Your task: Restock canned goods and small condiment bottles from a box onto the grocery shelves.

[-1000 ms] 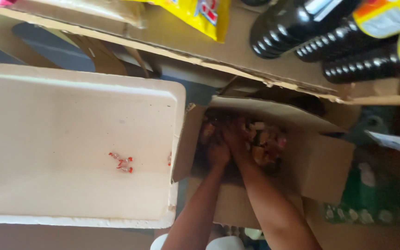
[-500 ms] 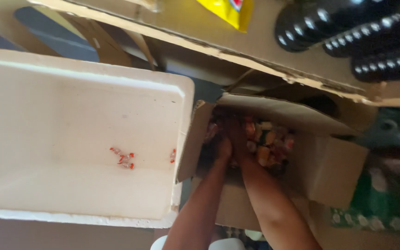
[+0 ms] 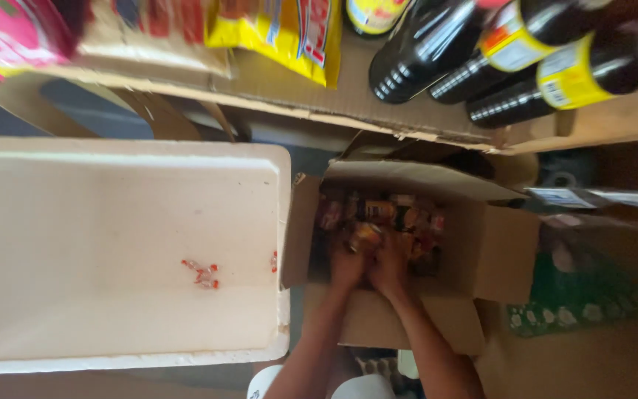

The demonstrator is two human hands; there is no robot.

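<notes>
Head view | both hands: left hand (image 3: 346, 266), right hand (image 3: 389, 267) | fingers clasp small packets (image 3: 367, 235) in cardboard box (image 3: 507, 251) | packet axis unclear

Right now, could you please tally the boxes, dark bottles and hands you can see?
Boxes: 2, a white foam box and a cardboard box
Dark bottles: 4
Hands: 2, left hand, right hand, both in the cardboard box
Total: 8
</notes>
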